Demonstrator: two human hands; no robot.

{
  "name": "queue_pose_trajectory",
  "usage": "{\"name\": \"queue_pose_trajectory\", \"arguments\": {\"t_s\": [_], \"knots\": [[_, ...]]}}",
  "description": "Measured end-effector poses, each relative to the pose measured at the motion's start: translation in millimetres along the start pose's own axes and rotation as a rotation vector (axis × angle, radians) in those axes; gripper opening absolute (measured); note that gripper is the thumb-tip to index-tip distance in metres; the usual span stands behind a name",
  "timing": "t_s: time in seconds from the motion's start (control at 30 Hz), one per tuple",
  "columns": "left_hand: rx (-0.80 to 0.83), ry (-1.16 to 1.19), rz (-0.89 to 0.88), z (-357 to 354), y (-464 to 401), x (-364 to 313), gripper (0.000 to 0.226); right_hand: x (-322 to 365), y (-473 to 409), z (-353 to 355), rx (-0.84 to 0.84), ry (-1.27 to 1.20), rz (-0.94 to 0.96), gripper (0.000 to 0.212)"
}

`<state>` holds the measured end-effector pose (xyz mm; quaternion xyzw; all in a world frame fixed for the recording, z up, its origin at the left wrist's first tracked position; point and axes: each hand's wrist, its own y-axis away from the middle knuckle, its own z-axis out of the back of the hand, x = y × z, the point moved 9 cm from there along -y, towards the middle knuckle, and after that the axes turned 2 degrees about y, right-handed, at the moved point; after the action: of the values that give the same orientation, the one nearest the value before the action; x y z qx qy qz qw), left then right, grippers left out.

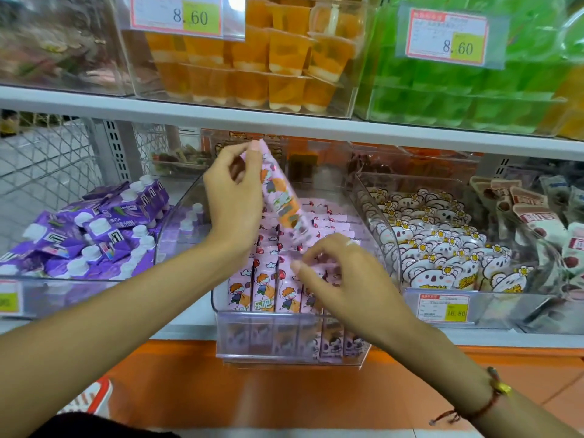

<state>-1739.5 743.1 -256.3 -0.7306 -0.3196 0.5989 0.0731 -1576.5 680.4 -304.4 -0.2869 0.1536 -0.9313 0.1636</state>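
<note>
- Pink packet (pixel 281 197) is hanging tilted above the clear bin (pixel 284 346), its lower end just over the packed rows (pixel 265 292).
- Left hand (pixel 234 197) is pinching its top end between thumb and fingertips.
- Right hand (pixel 341 273) is hovering curled over the rows; can't tell if it's gripping anything.
- Likely slotting it in: right hand should be parting a gap while the left is lowering it upright, print facing front.
- Purple pouches (pixel 94 229) are lying to the left, koala packs (pixel 436 248) to the right.
</note>
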Motion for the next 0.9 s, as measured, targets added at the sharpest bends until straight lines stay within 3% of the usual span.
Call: {"name": "queue_pose_trajectory", "arguments": {"t_s": [0.1, 0.17, 0.27, 0.33, 0.43, 0.5, 0.63, 0.8, 0.9], "knots": [[0.016, -0.03, -0.038, 10, 27, -12, 0.012, -4, -1, 15, -0.173, -0.221, -0.108, 0.053], [0.058, -0.014, -0.009, 11, 42, -11, 0.012, 1, -3, 9, -0.117, -0.328, -0.096, 0.055], [0.151, 0.043, 0.113, 6, 54, -1, 0.014, 11, -7, -7, 0.022, -0.404, -0.033, 0.038], [0.236, 0.063, 0.186, 3, 58, 6, 0.016, 10, -9, -11, 0.025, -0.423, -0.039, 0.023], [0.377, -0.024, 0.214, -1, 61, 17, 0.024, -9, -11, -14, -0.018, -0.693, -0.247, 0.016], [0.451, -0.117, 0.209, -4, 64, 23, 0.03, -20, -11, -15, -0.041, -0.836, -0.363, 0.02], [0.598, -0.229, 0.168, -16, 76, 29, 0.043, -20, -11, -12, -0.107, -0.977, -0.361, 0.017], [0.59, -0.274, -0.012, -17, 77, 15, 0.038, -17, -12, -8, -0.149, -1.022, -0.332, 0.02], [0.59, -0.256, -0.004, -17, 73, 15, 0.032, -19, -16, -2, -0.127, -1.093, -0.304, 0.024]]}}
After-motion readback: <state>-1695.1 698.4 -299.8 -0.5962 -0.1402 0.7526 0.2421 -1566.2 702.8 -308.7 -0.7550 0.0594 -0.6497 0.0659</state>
